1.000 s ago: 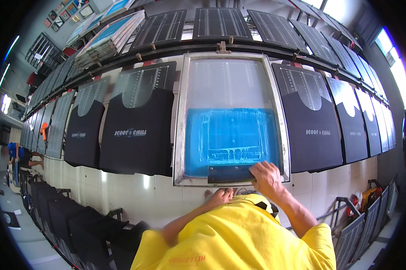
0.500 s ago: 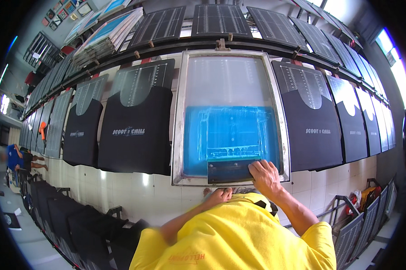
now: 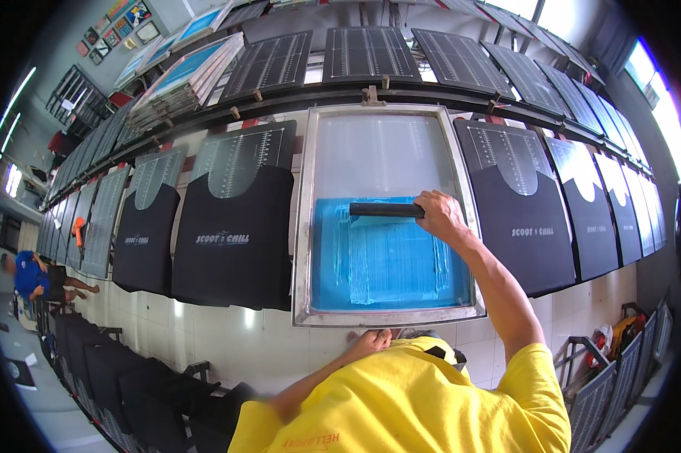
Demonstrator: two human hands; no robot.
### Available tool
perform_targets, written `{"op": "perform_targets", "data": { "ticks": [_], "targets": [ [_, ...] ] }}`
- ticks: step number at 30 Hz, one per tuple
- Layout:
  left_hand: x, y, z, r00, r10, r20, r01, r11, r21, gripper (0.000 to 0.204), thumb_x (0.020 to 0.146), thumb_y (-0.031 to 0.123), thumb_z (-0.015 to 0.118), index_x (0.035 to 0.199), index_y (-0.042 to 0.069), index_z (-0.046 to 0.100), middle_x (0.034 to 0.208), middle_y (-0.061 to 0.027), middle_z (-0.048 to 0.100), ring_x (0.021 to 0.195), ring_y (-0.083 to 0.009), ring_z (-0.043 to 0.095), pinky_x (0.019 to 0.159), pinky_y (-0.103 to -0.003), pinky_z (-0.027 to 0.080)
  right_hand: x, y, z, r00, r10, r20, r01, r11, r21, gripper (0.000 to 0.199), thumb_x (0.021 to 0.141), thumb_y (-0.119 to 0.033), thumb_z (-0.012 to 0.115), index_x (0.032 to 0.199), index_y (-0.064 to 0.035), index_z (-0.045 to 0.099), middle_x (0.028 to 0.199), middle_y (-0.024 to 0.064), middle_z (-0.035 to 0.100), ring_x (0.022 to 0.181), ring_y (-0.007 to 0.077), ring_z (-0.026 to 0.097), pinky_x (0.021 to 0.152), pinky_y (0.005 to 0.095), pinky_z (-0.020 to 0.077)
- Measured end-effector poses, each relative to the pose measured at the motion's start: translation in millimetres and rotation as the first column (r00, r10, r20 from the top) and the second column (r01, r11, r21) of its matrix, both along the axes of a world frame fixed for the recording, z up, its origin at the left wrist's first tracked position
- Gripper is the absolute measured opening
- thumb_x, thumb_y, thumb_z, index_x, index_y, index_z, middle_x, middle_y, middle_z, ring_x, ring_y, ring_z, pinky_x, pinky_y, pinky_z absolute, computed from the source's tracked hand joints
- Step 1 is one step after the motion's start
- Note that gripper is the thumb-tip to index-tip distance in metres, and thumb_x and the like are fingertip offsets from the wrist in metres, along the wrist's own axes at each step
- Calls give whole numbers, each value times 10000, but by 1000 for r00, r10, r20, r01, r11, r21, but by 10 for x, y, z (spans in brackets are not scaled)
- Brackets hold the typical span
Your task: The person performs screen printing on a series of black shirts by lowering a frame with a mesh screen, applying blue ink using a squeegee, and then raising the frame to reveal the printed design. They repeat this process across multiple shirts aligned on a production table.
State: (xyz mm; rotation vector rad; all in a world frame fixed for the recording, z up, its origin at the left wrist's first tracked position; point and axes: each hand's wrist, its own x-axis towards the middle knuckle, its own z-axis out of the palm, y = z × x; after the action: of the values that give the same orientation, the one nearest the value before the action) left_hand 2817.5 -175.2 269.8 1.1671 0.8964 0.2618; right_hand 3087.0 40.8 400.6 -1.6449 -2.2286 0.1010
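A screen-printing screen (image 3: 304, 226) with a pale metal frame lies in front of me. The lower part of its mesh is a blue area (image 3: 389, 257) streaked with lighter ink. My right hand (image 3: 440, 215) grips the right end of a dark squeegee (image 3: 382, 210), which lies crosswise near the top of the blue area. Below the screen's near edge, close to my body, my left hand (image 3: 372, 342) is closed. Whatever its fingers may hold is hidden. The surface under the screen cannot be made out.
Black shirts with a pale chest print lie on boards left (image 3: 231, 264) and right (image 3: 525, 234) of the screen. A dark rail (image 3: 280, 102) runs behind. Stacked screens (image 3: 186, 75) and an orange heat gun (image 3: 78, 230) are at left, as is a person in blue (image 3: 31, 275).
My right hand has pushed the squeegee away from me, from the screen's near edge to the top of the blue area. The squeegee now stands more upright. My left hand stays closed near my body.
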Motion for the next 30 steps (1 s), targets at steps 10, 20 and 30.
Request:
{"op": "perform_targets", "data": {
  "ticks": [10,20,30],
  "targets": [
    [5,12,30,1000,28,12,-28,1000,-8,507,1063,463,421,778,55,521,670,-12,466,651,-141,426,644,-330,391,-185,-1278,-186,991,94,97,-91,995,-33,485,629,-176,834,1044,-77,603,1017,72,553,997,261,551,812,408,470],
    [1,37,-93,995,7,-96,-3,999,48,569,1034,558,417,959,24,599,789,-86,595,727,-188,565,677,-367,451,-288,-2156,-320,997,61,55,-50,982,-184,759,652,-397,831,1266,-36,568,1212,95,540,1144,270,505,923,411,417],
    [16,-46,-459,965,36,-259,-31,999,21,568,1014,533,474,1121,3,648,958,-228,686,867,-312,670,772,-421,506,-238,-2202,-264,992,0,-123,-18,989,-145,629,704,-343,843,1203,-31,619,1240,143,576,1170,331,524,992,475,421]
  ]
}}
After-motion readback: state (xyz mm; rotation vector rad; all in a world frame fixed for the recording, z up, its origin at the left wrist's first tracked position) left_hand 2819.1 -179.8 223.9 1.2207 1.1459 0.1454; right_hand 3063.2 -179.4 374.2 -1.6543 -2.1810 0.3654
